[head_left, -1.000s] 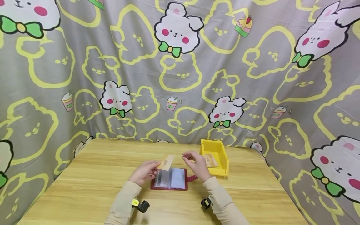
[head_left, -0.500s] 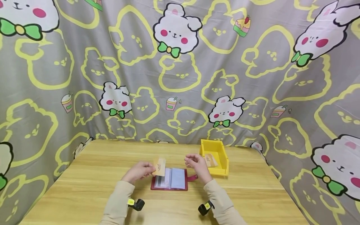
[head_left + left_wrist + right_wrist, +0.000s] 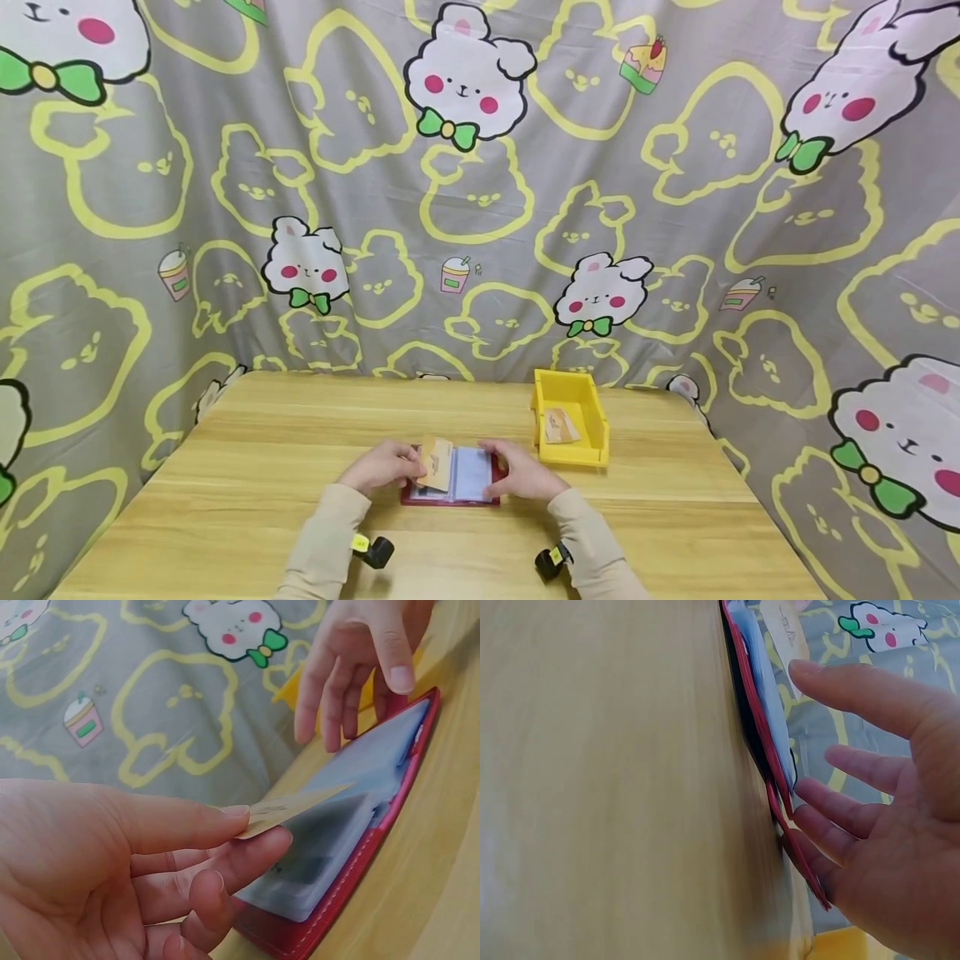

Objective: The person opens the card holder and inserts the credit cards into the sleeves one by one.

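Note:
My left hand point(image 3: 384, 467) pinches a tan card point(image 3: 437, 465) between thumb and fingers, above the left page of a card holder. That red card holder point(image 3: 358, 871) lies spread on the table with clear plastic sleeves point(image 3: 311, 859) inside; a dark-striped card shows in the left sleeve. At the holder's right edge is my right hand point(image 3: 521, 471), its fingers spread and relaxed with nothing gripped. In the right wrist view, the red strap point(image 3: 802, 859) of the holder runs close by the right fingertips point(image 3: 810, 787).
A yellow bin point(image 3: 572, 454) stands at the back right, with more tan cards point(image 3: 558, 426) in it. The wooden table point(image 3: 315, 400) ends at a grey cartoon-print curtain point(image 3: 405, 200) at the back and sides.
The left hand has brought the card down over the holder's left page. My right hand has moved left and down from beside the bin to the holder's right edge.

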The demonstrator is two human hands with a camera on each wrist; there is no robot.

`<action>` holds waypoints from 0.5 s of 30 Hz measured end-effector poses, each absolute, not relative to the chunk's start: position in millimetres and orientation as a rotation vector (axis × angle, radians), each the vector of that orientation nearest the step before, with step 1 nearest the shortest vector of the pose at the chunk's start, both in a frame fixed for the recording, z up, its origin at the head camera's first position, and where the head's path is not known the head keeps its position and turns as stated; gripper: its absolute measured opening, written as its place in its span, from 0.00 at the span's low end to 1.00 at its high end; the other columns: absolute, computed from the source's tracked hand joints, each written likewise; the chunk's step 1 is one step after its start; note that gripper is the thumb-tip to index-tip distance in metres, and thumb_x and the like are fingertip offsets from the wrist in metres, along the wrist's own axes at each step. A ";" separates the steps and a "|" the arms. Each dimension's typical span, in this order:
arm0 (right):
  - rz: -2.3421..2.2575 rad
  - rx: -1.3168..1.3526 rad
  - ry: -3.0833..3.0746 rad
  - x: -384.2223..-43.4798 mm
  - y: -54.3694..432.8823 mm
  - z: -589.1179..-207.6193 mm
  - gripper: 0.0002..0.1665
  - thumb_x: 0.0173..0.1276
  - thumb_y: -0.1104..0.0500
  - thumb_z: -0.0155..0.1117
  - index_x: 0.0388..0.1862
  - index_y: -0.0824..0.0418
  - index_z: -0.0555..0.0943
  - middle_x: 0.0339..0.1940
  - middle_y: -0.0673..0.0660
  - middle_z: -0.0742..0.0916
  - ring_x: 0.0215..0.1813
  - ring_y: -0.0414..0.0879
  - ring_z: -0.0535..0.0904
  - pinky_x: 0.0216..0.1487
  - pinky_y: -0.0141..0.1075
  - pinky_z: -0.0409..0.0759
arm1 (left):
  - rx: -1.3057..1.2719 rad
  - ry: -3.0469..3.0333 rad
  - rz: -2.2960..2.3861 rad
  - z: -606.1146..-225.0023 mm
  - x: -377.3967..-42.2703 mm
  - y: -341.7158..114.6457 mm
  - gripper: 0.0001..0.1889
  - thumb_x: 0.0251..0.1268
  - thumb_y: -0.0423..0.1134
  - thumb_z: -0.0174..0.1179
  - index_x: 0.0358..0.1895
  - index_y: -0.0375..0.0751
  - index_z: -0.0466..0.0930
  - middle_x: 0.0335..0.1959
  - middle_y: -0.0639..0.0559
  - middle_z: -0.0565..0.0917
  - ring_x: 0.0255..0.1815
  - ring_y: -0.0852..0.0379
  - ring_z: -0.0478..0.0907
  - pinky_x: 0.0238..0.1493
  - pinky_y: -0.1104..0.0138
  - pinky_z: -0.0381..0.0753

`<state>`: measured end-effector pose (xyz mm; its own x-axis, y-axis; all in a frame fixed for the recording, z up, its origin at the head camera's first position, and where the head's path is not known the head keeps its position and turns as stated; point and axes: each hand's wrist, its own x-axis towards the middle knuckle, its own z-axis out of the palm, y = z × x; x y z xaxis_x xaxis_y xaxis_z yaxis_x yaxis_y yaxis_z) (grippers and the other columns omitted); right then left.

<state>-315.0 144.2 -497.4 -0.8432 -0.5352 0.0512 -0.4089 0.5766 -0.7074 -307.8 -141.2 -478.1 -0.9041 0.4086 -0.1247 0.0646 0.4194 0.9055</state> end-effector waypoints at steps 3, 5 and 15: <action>-1.130 -0.786 2.629 -314.8 146.9 -498.7 0.48 0.52 0.56 0.77 0.70 0.64 0.67 0.67 0.62 0.76 0.69 0.59 0.69 0.70 0.56 0.63 | 0.371 2.364 1.457 -478.8 -307.2 -137.6 0.07 0.60 0.36 0.64 0.31 0.33 0.81 0.23 0.54 0.80 0.22 0.60 0.71 0.20 0.72 0.61; -1.137 -0.781 2.622 -314.6 148.4 -498.9 0.48 0.52 0.55 0.77 0.70 0.64 0.66 0.67 0.62 0.76 0.69 0.59 0.69 0.70 0.56 0.63 | 0.367 2.367 1.451 -478.9 -306.6 -135.3 0.07 0.59 0.34 0.64 0.31 0.32 0.82 0.22 0.55 0.79 0.21 0.60 0.71 0.20 0.72 0.62; -1.156 -0.753 2.582 -313.3 150.5 -500.4 0.48 0.52 0.57 0.76 0.71 0.63 0.66 0.67 0.62 0.76 0.69 0.58 0.69 0.70 0.54 0.64 | 0.314 2.363 1.427 -480.7 -304.0 -128.9 0.05 0.59 0.33 0.64 0.30 0.33 0.82 0.20 0.56 0.78 0.20 0.61 0.71 0.22 0.71 0.66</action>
